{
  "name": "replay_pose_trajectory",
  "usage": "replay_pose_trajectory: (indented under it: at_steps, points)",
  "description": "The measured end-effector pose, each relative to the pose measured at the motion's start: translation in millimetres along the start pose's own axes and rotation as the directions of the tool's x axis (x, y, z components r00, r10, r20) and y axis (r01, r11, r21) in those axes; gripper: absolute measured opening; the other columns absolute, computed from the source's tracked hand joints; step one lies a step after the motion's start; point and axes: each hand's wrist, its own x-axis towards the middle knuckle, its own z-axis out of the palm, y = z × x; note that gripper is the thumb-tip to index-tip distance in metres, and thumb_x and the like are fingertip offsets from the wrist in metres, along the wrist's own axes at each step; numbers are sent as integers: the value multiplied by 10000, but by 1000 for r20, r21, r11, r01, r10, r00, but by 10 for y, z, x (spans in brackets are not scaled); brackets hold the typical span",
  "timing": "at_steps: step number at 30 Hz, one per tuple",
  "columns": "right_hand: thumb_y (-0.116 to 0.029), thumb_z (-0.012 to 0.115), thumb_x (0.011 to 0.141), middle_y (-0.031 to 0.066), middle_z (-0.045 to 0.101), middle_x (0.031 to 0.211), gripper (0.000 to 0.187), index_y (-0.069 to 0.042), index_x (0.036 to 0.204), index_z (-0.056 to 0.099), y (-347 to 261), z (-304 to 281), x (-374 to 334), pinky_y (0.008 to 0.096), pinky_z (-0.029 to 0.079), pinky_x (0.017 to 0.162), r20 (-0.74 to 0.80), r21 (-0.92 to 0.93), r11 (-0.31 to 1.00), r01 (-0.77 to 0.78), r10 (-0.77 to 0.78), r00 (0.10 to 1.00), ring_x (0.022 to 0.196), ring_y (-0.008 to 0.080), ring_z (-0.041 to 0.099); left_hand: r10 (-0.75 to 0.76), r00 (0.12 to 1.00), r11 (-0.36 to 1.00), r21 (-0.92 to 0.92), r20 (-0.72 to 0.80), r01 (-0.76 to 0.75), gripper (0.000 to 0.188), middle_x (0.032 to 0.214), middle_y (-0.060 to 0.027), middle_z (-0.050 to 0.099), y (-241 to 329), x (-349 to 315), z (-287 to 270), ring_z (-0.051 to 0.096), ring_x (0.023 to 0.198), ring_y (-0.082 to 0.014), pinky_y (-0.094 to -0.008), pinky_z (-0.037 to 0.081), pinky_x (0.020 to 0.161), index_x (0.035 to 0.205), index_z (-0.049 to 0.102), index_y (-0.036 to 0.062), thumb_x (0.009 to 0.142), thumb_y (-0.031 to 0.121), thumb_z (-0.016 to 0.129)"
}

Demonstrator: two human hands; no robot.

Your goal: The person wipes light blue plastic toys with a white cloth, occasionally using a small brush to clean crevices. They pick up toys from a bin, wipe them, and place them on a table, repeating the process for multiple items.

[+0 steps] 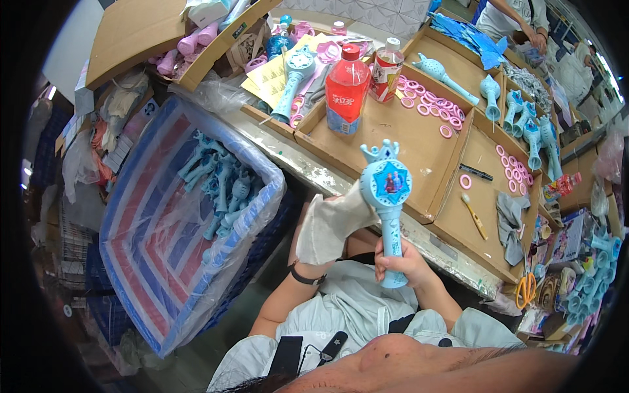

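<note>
My right hand (407, 263) is wrapped round the lower handle of a light-blue toy wand (391, 226) and holds it upright, crown end up, in front of the table edge. The wand has a round head with a dark star-shaped picture panel. A white cloth (331, 226) covers my left hand (308, 267) and hides its fingers. The cloth hangs from that hand and reaches the left side of the wand's head, where it seems to touch. Below it, a black band circles my left wrist.
A plastic-lined striped crate (124, 262) with several blue wands stands left. Cardboard trays (393, 147) on the table hold pink rings (429, 105), a red bottle (346, 92), a toothbrush (474, 216), a black marker (476, 171) and a grey cloth (510, 226). Orange scissors (525, 290) hang right. Another person (517, 19) sits far right.
</note>
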Motion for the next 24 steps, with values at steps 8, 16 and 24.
replay_pose_trajectory:
  at_steps: [8, 16, 24]
  points:
    - [-93, 662, 837, 55, 599, 824, 271, -31, 1046, 501, 185, 186, 69, 302, 500, 636, 13, -69, 993, -92, 93, 996, 679, 156, 628, 267, 941, 604, 724, 210, -333, 594, 1207, -60, 528, 115, 159, 166, 530, 1059, -131, -305, 441, 930, 1403, 308, 47, 902, 196, 590]
    - [-84, 630, 858, 59, 591, 810, 221, -30, 1014, 482, 251, 204, 95, 302, 489, 641, -5, -132, 987, -93, 93, 996, 675, 152, 614, 48, 997, 991, 126, 55, -55, 598, 1243, -39, 497, 23, 100, 201, 508, 1090, -132, -297, 434, 943, 1469, 224, 72, 956, 222, 492]
    - [-71, 614, 855, 55, 585, 795, 203, -33, 995, 472, 229, 259, 90, 301, 483, 642, -26, -216, 968, -124, 122, 992, 681, 146, 609, 193, 979, 862, 465, 67, -201, 540, 1266, -21, 499, 50, 88, 85, 509, 1139, -163, -356, 425, 974, 1419, 311, 119, 968, 363, 478]
